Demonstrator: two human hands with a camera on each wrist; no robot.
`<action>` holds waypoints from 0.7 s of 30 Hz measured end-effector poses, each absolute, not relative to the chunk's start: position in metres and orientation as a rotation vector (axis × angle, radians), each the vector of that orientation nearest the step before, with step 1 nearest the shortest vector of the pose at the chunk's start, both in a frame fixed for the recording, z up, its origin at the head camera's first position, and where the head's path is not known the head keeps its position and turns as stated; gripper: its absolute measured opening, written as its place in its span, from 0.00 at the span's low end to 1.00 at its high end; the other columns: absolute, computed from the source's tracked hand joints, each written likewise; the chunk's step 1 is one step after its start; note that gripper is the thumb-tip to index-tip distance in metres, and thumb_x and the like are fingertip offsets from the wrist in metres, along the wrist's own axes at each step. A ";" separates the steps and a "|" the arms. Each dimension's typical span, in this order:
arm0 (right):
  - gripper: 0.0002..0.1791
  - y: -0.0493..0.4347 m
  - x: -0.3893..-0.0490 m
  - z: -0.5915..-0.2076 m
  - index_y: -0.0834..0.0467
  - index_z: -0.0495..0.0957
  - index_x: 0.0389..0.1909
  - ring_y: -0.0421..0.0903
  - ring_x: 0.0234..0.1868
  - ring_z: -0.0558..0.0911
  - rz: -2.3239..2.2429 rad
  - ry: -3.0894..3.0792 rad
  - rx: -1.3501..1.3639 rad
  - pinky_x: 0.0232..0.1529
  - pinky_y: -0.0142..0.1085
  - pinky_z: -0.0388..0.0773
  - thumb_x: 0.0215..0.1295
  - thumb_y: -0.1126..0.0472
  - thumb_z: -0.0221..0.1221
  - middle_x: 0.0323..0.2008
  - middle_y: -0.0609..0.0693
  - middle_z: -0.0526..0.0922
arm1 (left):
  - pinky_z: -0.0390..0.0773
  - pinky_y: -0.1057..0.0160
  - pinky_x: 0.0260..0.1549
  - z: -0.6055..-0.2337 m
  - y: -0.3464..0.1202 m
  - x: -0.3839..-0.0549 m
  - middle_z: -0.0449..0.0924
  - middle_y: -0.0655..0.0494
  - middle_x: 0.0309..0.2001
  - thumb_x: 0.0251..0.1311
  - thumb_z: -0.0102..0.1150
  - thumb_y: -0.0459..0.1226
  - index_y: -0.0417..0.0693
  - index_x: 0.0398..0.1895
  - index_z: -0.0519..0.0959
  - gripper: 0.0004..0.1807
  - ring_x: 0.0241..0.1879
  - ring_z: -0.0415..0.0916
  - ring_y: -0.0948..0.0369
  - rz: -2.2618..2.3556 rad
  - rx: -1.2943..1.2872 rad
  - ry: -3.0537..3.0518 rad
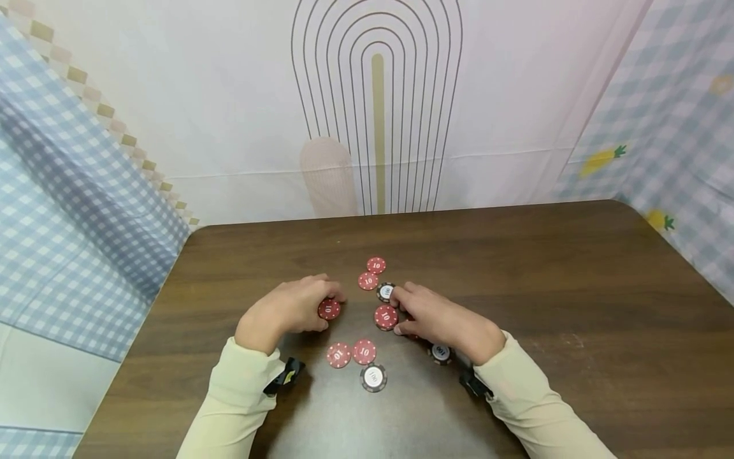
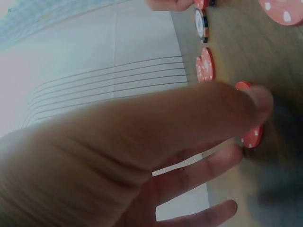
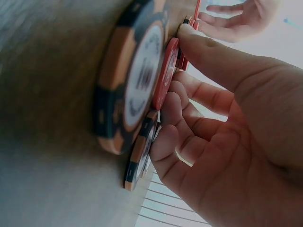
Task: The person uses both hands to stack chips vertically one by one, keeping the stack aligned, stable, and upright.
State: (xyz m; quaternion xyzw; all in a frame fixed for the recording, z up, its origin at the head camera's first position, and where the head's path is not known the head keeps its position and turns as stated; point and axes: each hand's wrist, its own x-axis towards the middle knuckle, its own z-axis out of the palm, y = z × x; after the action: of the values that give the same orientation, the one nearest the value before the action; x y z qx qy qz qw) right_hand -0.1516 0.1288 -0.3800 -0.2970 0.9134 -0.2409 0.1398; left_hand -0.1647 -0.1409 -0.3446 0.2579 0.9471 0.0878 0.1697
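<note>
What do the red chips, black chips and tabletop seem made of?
Red chips: probably plastic or clay composite; smooth, evenly coloured faces.
Black chips: likely similar; smooth rims with tan blocks.
Tabletop: wood or wood-look laminate; brown grain, soft sheen where light reflects.

Brown table (image 1: pixel 545 255), white cloth (image 1: pixel 229 95) at your 12 o'clock.
You face thin dark arches (image 1: pixel 392 83) on that cloth, round an olive bar (image 1: pixel 378 127); a blue check (image 1: pixel 74 172) hangs at your 10 o'clock, a second check (image 1: pixel 682 115) with yellow fruit (image 1: pixel 597 164) at your 2 o'clock; pale glare (image 1: pixel 373 427) lies across the table's grain at your 6 o'clock.
</note>
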 end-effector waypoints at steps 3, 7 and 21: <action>0.14 0.128 -0.152 -0.380 0.58 0.75 0.45 0.44 0.36 0.71 -0.699 2.633 -0.850 0.38 0.37 0.72 0.68 0.62 0.71 0.37 0.49 0.72 | 0.80 0.43 0.54 -0.346 -0.141 -0.165 0.80 0.55 0.52 0.57 0.77 0.32 0.56 0.55 0.85 0.22 0.53 0.78 0.55 0.202 0.719 2.699; 0.14 0.127 -0.153 -0.380 0.58 0.75 0.46 0.44 0.36 0.71 -0.694 2.625 -0.835 0.38 0.37 0.72 0.69 0.62 0.70 0.38 0.49 0.72 | 0.80 0.42 0.53 -0.346 -0.141 -0.165 0.80 0.56 0.51 0.58 0.77 0.32 0.56 0.55 0.85 0.22 0.53 0.78 0.55 0.188 0.696 2.704; 0.14 0.128 -0.153 -0.379 0.58 0.74 0.46 0.45 0.37 0.71 -0.673 2.621 -0.822 0.40 0.38 0.72 0.69 0.61 0.70 0.38 0.49 0.72 | 0.79 0.48 0.47 -0.349 -0.137 -0.168 0.79 0.58 0.45 0.62 0.74 0.38 0.54 0.50 0.83 0.14 0.43 0.74 0.58 0.208 0.700 2.712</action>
State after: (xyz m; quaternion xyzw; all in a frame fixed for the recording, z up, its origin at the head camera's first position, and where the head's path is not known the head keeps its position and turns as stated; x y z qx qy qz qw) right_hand -0.1533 0.1277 -0.3788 -0.2871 0.9154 -0.2350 0.1562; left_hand -0.1678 -0.1370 -0.3492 0.2457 0.9523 0.0730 0.1656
